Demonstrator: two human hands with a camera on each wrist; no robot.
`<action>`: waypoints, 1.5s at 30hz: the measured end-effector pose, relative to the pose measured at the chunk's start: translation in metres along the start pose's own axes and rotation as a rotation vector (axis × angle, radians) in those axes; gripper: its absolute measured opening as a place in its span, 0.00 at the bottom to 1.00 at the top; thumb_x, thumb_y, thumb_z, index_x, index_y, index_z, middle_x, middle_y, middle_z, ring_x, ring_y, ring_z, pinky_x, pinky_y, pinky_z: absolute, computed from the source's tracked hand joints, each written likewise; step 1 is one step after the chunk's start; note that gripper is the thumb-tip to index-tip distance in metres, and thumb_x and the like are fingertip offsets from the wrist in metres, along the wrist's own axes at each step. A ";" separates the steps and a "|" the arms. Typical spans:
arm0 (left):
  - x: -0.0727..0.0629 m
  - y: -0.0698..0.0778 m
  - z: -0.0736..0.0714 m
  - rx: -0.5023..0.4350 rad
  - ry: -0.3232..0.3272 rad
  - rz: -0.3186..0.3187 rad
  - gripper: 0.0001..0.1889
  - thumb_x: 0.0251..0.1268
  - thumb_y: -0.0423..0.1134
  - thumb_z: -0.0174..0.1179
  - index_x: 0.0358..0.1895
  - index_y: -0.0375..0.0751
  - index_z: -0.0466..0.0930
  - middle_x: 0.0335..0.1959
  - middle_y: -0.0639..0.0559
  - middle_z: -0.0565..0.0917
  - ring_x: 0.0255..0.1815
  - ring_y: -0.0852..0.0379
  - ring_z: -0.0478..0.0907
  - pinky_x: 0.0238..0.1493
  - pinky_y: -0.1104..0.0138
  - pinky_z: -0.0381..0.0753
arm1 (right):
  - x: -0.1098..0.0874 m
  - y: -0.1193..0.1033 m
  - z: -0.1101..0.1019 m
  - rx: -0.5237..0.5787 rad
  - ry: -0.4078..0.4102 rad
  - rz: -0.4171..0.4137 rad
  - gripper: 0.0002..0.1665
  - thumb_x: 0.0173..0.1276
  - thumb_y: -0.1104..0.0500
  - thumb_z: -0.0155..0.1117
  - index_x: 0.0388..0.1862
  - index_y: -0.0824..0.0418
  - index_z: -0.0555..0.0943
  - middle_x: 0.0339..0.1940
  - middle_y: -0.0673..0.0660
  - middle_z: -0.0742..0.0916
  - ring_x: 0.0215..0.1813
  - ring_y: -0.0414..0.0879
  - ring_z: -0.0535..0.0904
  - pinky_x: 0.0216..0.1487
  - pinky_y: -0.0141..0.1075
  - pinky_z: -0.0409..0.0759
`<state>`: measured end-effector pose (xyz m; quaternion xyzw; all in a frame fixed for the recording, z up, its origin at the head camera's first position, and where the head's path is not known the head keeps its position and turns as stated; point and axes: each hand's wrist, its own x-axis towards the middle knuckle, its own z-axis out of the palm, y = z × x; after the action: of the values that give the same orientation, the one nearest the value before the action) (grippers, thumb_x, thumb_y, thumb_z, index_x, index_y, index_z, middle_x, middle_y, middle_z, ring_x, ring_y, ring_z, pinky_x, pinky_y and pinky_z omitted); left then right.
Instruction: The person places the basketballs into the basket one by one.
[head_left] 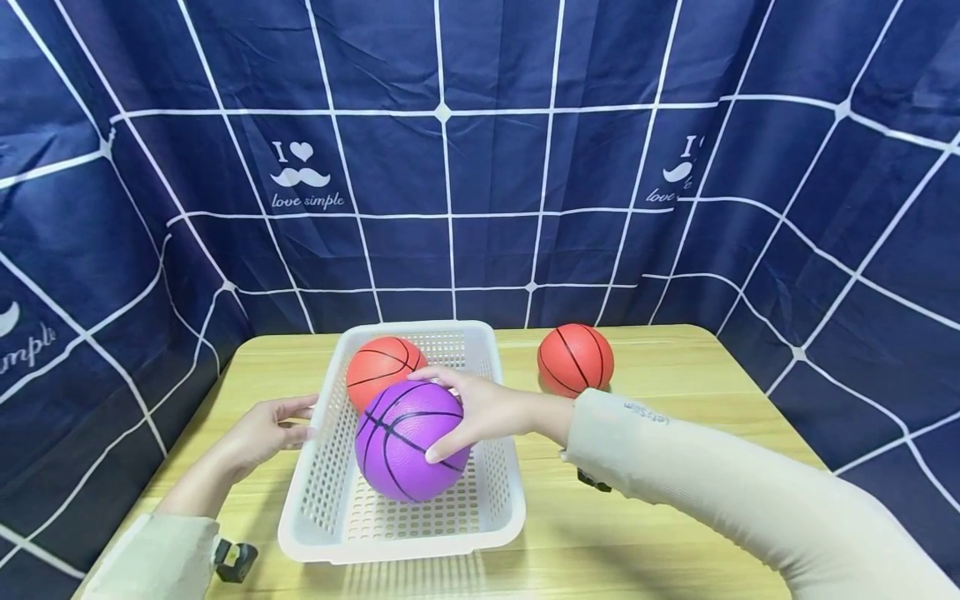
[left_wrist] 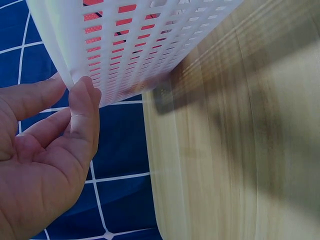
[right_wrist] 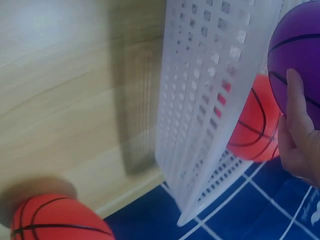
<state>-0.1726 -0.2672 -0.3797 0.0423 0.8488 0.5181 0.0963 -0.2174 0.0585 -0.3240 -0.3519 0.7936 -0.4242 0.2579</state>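
Observation:
My right hand [head_left: 486, 408] grips a purple basketball [head_left: 401, 446], fingers over its top and thumb on its near side. The ball is held over a white perforated plastic basket [head_left: 405, 548]. Behind it in the basket lies a red basketball [head_left: 381, 363], partly hidden by the purple one. At the basket's left side, my left hand [head_left: 251, 435] pinches the rim; the left wrist view shows the thumb and fingers [left_wrist: 82, 107] on either side of the edge. The right wrist view shows the purple ball [right_wrist: 300, 55] above the rim, against the right hand's fingers.
A second red basketball [head_left: 576, 360] sits on the wooden table [head_left: 660, 517], right of the basket near the back edge. A dark blue curtain [head_left: 487, 167] with white grid lines surrounds the table at the back and both sides.

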 end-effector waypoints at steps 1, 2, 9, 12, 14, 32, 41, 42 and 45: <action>0.000 0.000 0.000 -0.003 -0.002 -0.001 0.31 0.62 0.25 0.58 0.67 0.18 0.56 0.55 0.26 0.73 0.48 0.42 0.79 0.46 0.56 0.82 | 0.002 0.000 0.002 -0.029 0.004 0.006 0.54 0.44 0.51 0.81 0.68 0.38 0.61 0.56 0.46 0.75 0.54 0.43 0.75 0.47 0.36 0.80; 0.000 0.000 0.000 -0.003 -0.003 -0.002 0.31 0.62 0.25 0.58 0.67 0.19 0.56 0.55 0.26 0.73 0.49 0.42 0.78 0.46 0.56 0.82 | 0.004 -0.001 0.005 -0.048 0.003 0.010 0.54 0.44 0.50 0.81 0.68 0.38 0.61 0.56 0.45 0.75 0.54 0.42 0.74 0.47 0.35 0.79; 0.001 0.001 0.000 0.002 -0.004 -0.003 0.31 0.63 0.25 0.58 0.67 0.18 0.56 0.55 0.26 0.73 0.48 0.42 0.79 0.46 0.56 0.82 | 0.018 -0.002 0.023 -0.082 -0.021 0.024 0.53 0.43 0.50 0.82 0.68 0.40 0.63 0.54 0.45 0.75 0.52 0.40 0.75 0.47 0.34 0.78; 0.000 0.001 0.001 0.000 0.001 -0.002 0.30 0.63 0.25 0.57 0.66 0.18 0.57 0.55 0.25 0.73 0.48 0.42 0.79 0.46 0.57 0.82 | 0.023 -0.003 0.030 -0.115 -0.020 0.024 0.53 0.42 0.50 0.82 0.67 0.41 0.64 0.53 0.46 0.75 0.52 0.39 0.74 0.47 0.33 0.77; 0.000 0.001 0.001 -0.002 0.002 -0.001 0.30 0.63 0.24 0.57 0.66 0.18 0.57 0.55 0.25 0.73 0.48 0.42 0.79 0.46 0.57 0.82 | 0.027 -0.003 0.034 -0.130 -0.022 0.027 0.54 0.41 0.49 0.82 0.67 0.42 0.64 0.53 0.46 0.75 0.53 0.40 0.73 0.47 0.33 0.77; 0.001 0.000 -0.001 -0.005 -0.012 0.025 0.30 0.64 0.25 0.57 0.65 0.16 0.57 0.55 0.24 0.72 0.47 0.43 0.79 0.45 0.59 0.82 | 0.043 0.006 0.056 -0.170 -0.040 -0.027 0.53 0.40 0.49 0.83 0.66 0.46 0.66 0.52 0.42 0.76 0.52 0.36 0.73 0.49 0.30 0.75; 0.002 -0.001 -0.001 -0.016 -0.015 0.028 0.29 0.64 0.24 0.56 0.66 0.16 0.56 0.55 0.24 0.72 0.48 0.43 0.79 0.45 0.58 0.82 | 0.043 0.008 0.060 -0.158 -0.042 -0.023 0.53 0.41 0.50 0.83 0.67 0.46 0.66 0.53 0.42 0.76 0.54 0.36 0.71 0.50 0.30 0.74; 0.001 0.000 -0.001 -0.016 -0.014 0.026 0.29 0.64 0.24 0.56 0.66 0.16 0.57 0.55 0.24 0.72 0.48 0.43 0.78 0.46 0.58 0.82 | 0.043 0.009 0.061 -0.150 -0.042 -0.020 0.53 0.41 0.50 0.83 0.67 0.46 0.65 0.53 0.42 0.76 0.54 0.36 0.72 0.50 0.30 0.75; 0.000 0.001 -0.001 -0.016 -0.011 0.022 0.29 0.63 0.24 0.56 0.65 0.17 0.57 0.55 0.24 0.72 0.49 0.42 0.78 0.46 0.58 0.82 | 0.044 0.013 0.061 -0.110 -0.046 -0.009 0.54 0.41 0.52 0.83 0.67 0.48 0.65 0.53 0.43 0.75 0.53 0.36 0.72 0.50 0.31 0.75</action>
<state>-0.1731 -0.2674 -0.3786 0.0535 0.8436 0.5257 0.0955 -0.2053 -0.0008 -0.3708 -0.3789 0.8079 -0.3728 0.2545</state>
